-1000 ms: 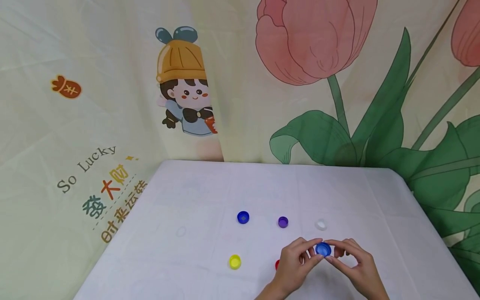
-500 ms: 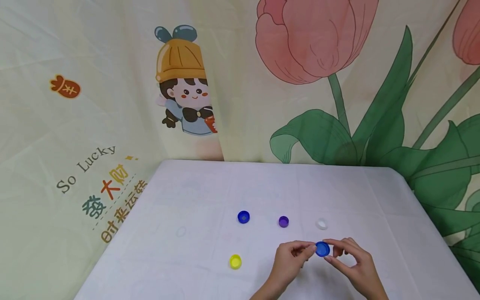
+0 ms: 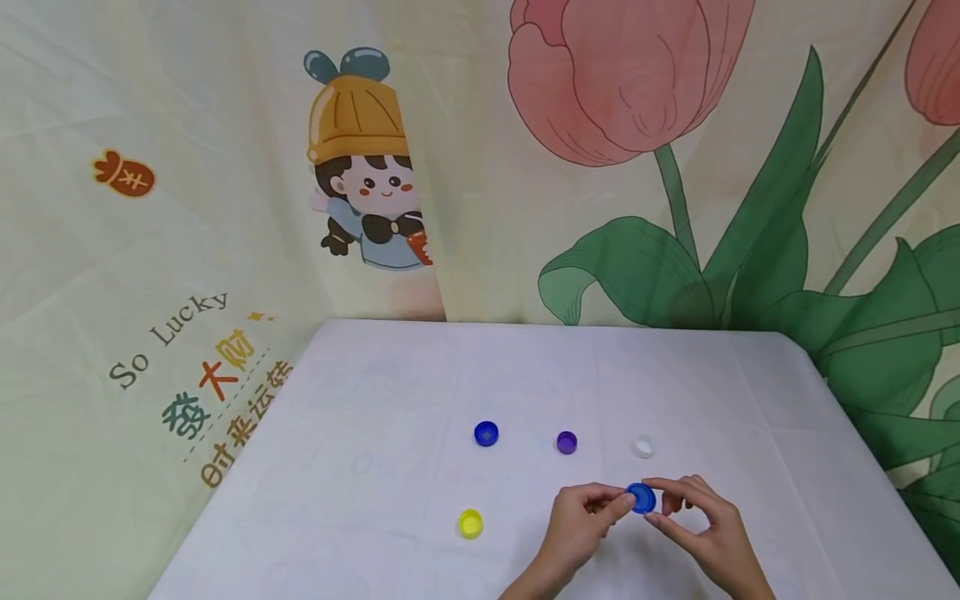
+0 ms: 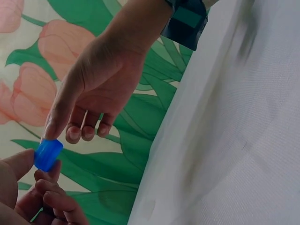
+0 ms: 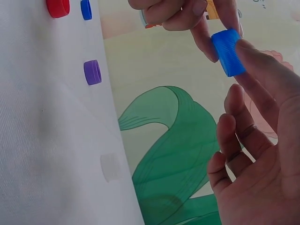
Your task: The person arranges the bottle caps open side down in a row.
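Observation:
A blue bottle cap (image 3: 641,498) is held up above the white table, its round face turned toward the head camera. My left hand (image 3: 577,525) pinches its left edge between thumb and forefinger. On the opposite side, my right hand (image 3: 708,529) grips the rim with thumb below and forefinger above, its other fingers loosely bent. In the left wrist view the blue cap (image 4: 48,155) shows side-on between both hands. Ridges run along the side of the blue cap (image 5: 228,52) in the right wrist view.
On the white table (image 3: 375,542) lie a dark blue cap (image 3: 486,433), a purple cap (image 3: 567,442), a clear white cap (image 3: 643,447) and a yellow cap (image 3: 471,523). A red cap (image 5: 58,8) shows in the right wrist view. A printed curtain (image 3: 480,167) hangs behind.
My left hand has shifted from spanning the cap's top and bottom to pinching its left edge, now covering the red cap. The blue cap has moved slightly left with my right hand.

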Demonstrator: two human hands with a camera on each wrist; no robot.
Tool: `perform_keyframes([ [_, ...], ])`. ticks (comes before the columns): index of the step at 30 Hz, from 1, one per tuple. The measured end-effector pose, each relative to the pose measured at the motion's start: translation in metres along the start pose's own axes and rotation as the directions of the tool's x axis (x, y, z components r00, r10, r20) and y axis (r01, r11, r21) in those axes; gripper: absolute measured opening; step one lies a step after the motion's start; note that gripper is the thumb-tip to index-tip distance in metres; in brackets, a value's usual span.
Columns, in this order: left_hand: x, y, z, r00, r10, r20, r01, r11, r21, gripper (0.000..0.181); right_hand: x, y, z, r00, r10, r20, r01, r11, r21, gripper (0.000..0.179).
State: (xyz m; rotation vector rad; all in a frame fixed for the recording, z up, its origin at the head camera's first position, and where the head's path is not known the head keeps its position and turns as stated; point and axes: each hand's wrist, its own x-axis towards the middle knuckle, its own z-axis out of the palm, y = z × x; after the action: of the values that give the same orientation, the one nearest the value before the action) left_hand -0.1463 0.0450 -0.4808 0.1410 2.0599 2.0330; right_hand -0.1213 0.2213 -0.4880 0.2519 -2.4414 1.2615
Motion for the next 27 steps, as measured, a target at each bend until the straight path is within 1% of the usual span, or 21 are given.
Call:
perform_keyframes([
  [3,-0.0003,0.0015,-0.0005,1.0,0.003,-0.01,-0.002,1.0,0.018,0.02,-0.0002,0.0006,0.001,1.0,0.015,0.007,-0.015,1.0,-0.005,0.037],
  [7,-0.0006,0.0014,-0.0016,0.999,0.029,-0.018,-0.029,0.999,0.032,0.02,-0.0004,0.0023,0.0017,1.0,-0.015,0.003,0.015,1.0,0.012,0.039],
  [11,0.0008,-0.0011,-0.0025,0.996,0.084,-0.021,-0.083,0.995,0.046,0.021,-0.0002,0.004,0.0025,0.999,-0.04,-0.004,0.041,0.999,0.031,0.04],
  [14,0.0016,-0.0021,-0.003,0.992,0.121,-0.026,-0.119,0.991,0.058,0.021,-0.0004,0.0046,0.0033,0.999,-0.032,-0.005,0.033,0.998,0.051,0.038],
  [16,0.0015,-0.0024,-0.0032,0.988,0.154,-0.029,-0.151,0.986,0.069,0.021,-0.0008,0.005,0.0036,0.999,-0.035,-0.008,0.036,0.997,0.061,0.036],
  [18,0.0014,-0.0034,-0.0035,0.978,0.207,-0.029,-0.204,0.975,0.084,0.021,-0.0014,0.0051,0.0037,1.0,-0.029,-0.013,0.03,0.997,0.068,0.033],
  [19,0.0013,-0.004,-0.0037,0.97,0.24,-0.028,-0.237,0.967,0.09,0.021,-0.0017,0.005,0.0038,1.0,-0.023,-0.013,0.024,0.997,0.069,0.031],
  [20,0.0012,-0.0046,-0.0039,0.96,0.28,-0.026,-0.276,0.956,0.102,0.021,-0.002,0.0048,0.0037,1.0,-0.014,-0.011,0.015,0.998,0.068,0.029],
  [21,0.0013,-0.0053,-0.0042,0.947,0.319,-0.025,-0.315,0.943,0.111,0.021,-0.0022,0.0045,0.0036,1.0,-0.003,-0.006,0.003,0.998,0.067,0.027],
  [22,0.0015,-0.0061,-0.0045,0.932,0.362,-0.023,-0.357,0.926,0.126,0.021,-0.0023,0.0042,0.0036,1.0,0.018,0.003,-0.018,0.997,0.068,0.025],
  [23,0.0016,-0.0068,-0.0047,0.914,0.406,-0.02,-0.399,0.906,0.142,0.022,-0.0025,0.0037,0.0035,0.999,0.042,0.012,-0.043,0.997,0.067,0.022],
  [25,0.0019,-0.0075,-0.0055,0.872,0.49,-0.008,-0.481,0.86,0.172,0.021,-0.0022,0.0028,0.0033,0.996,0.087,0.036,-0.089,0.994,0.066,0.016],
  [27,0.0022,-0.0076,-0.0058,0.823,0.568,0.009,-0.557,0.804,0.21,0.021,-0.0019,0.0023,0.0023,0.991,0.119,0.06,-0.124,0.989,0.085,0.011],
])
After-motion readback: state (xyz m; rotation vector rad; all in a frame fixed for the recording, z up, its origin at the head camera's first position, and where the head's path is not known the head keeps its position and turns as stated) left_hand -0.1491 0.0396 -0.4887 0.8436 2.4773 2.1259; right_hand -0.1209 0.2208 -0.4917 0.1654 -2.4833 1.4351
